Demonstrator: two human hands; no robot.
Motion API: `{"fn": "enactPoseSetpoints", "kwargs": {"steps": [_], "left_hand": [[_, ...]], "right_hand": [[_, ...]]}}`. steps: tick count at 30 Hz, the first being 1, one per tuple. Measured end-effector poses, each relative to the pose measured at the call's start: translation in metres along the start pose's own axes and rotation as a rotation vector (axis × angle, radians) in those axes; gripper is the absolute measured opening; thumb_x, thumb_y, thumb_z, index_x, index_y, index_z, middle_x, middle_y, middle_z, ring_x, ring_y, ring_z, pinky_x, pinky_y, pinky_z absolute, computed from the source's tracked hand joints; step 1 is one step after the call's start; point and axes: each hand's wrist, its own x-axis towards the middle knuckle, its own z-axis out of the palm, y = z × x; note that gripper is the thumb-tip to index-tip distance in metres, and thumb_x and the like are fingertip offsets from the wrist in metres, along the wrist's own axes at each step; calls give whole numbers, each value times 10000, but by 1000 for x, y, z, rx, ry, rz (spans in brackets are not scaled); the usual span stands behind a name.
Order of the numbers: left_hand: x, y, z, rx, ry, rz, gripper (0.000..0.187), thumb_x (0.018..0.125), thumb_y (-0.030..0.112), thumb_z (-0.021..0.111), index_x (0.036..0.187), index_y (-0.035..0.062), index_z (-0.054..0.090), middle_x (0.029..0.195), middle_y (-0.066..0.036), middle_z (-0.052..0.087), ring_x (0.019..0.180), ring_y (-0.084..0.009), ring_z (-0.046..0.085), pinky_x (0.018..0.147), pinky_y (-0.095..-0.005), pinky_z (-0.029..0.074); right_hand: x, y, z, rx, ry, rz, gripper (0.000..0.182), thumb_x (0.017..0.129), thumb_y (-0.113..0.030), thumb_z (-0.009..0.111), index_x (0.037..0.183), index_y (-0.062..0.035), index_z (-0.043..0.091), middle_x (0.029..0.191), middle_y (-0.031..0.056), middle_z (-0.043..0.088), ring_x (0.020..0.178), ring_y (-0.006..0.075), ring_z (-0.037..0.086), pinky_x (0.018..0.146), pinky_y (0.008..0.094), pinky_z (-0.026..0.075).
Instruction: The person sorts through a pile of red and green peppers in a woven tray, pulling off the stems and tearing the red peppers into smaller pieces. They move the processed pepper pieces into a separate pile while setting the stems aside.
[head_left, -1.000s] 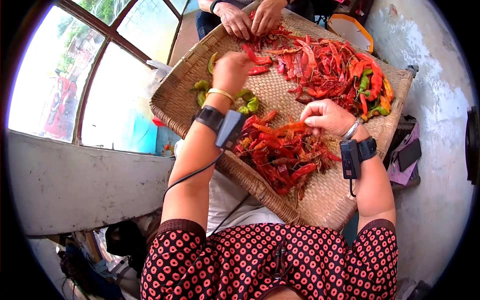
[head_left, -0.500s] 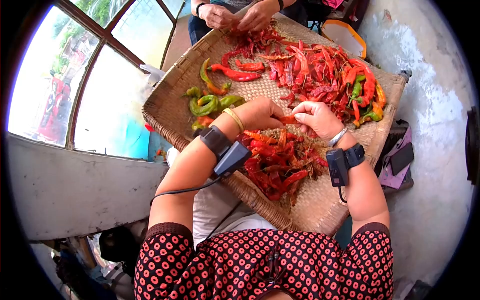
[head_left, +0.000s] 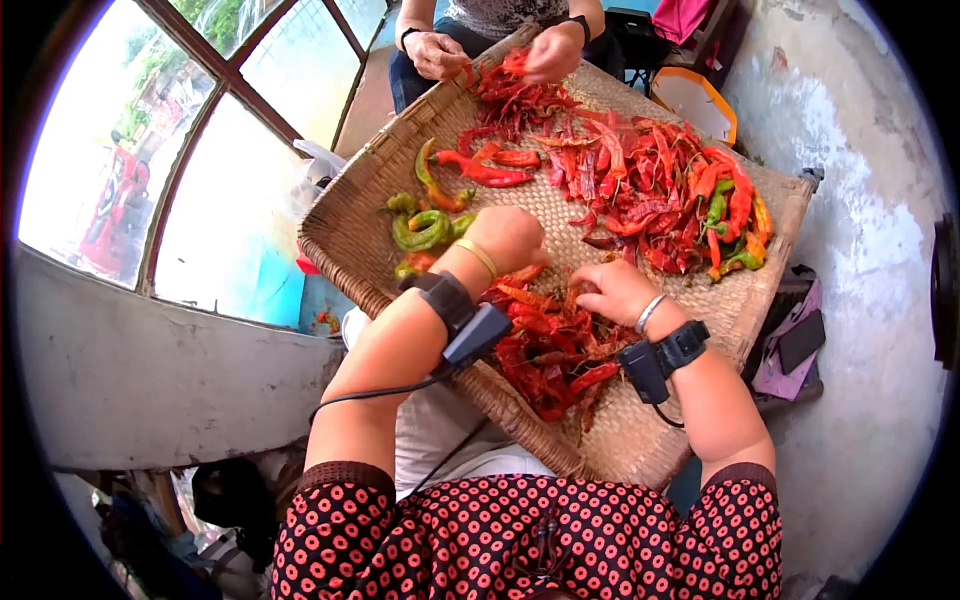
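We see a wide woven tray [head_left: 640,440] lying tilted across the lap, its near edge toward the patterned dress and its far edge by a co-worker. On the far right half of the tray lies the biggest heap, a spread of red chillies [head_left: 640,180] with a few green and orange ones at its right end. Nearer to us sits a smaller, denser pile of dark red dried chillies [head_left: 545,355], and this is where both of our hands are. A small cluster of green chillies [head_left: 425,228] lies by the tray's left rim, just beyond the left wrist, with two long red chillies [head_left: 490,172] a little further out.

Our left hand [head_left: 510,236] is at the far edge of the near pile, knuckles up and fingers curled under; its grip faces away from us, so we cannot tell whether it pinches anything. Our right hand [head_left: 612,290] rests palm down on the near pile, fingers bent and pressed loosely into the chillies, touching them; whether it has closed on one we cannot tell. Each wrist carries a black strapped device, the left with a cable trailing down.

At the tray's far edge the co-worker's two hands [head_left: 550,55] work at the top of the large heap, one of them pinching red chillies.
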Motion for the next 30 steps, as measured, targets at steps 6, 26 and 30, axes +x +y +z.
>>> {"fn": "enactPoseSetpoints", "kwargs": {"steps": [6,26,30], "left_hand": [[-1,11,20,195,-28,93,271,655,372,640,661,101,632,678,-78,610,694,-258,604,628,-375,481],[-16,-64,-25,-1800,445,205,87,816,132,583,869,65,568,657,9,554,529,-42,498,450,-173,393],[-12,-71,-22,-1800,671,125,97,828,141,571,894,71,568,662,6,553,513,-52,493,440,-185,394]], "right_hand": [[4,-4,9,-196,-72,-46,286,719,-183,566,993,-102,582,878,167,605,852,324,571,758,404,453],[4,-9,5,-265,-205,-6,169,693,-142,582,852,-86,601,840,136,608,824,318,570,718,408,454],[4,-8,6,-234,-196,3,158,700,-146,575,843,-85,600,829,133,608,813,315,569,710,408,449]]}}
